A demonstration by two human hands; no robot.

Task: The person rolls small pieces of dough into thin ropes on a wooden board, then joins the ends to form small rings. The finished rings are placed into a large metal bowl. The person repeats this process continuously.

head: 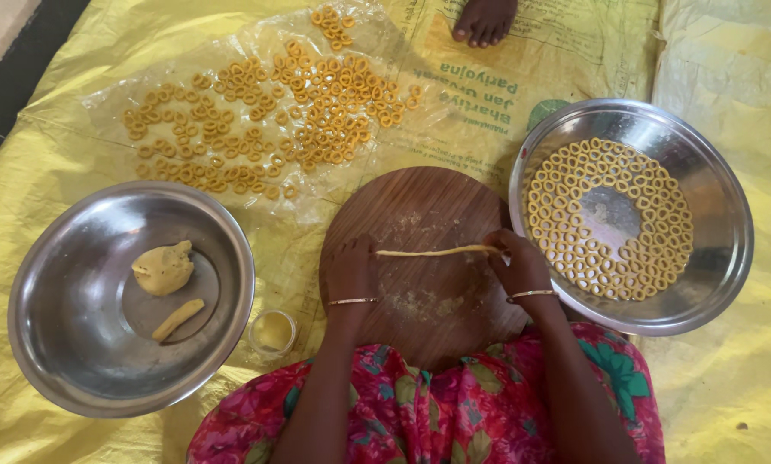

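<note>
From the head camera I watched the left hand point(351, 273) and the right hand point(514, 262) hold a thin rope of dough point(437, 252) stretched level between them, just above the round wooden board point(420, 206). The left fingertips were pressed together on one end of the rope, and the right thumb and fingers pinched the other end near the rim of the right steel bowl point(712, 180). I judged the rope to be very light, soft and easily torn: it looked barely thicker than a string, it sagged a little along its middle, and any pull along its length would probably have thinned or snapped it. It seemed slightly oily rather than sticky, since the board showed only a faint smear of residue, so I thought a gentle pinch close to each end was the safest hold, with the span kept short or resting on the board. The dough rings point(609, 219) lined up in the right bowl and the drying rings point(274, 112) spread on the clear plastic sheet point(127, 86) looked just as fragile. In the left steel bowl point(76, 361) lay a dough lump point(164, 267) and a short dough roll point(177, 319), with a small cup point(273, 332) of yellowish liquid just beside it. Another person's foot point(485, 21) rested on the yellow mat point(729, 69) at the far edge.
</note>
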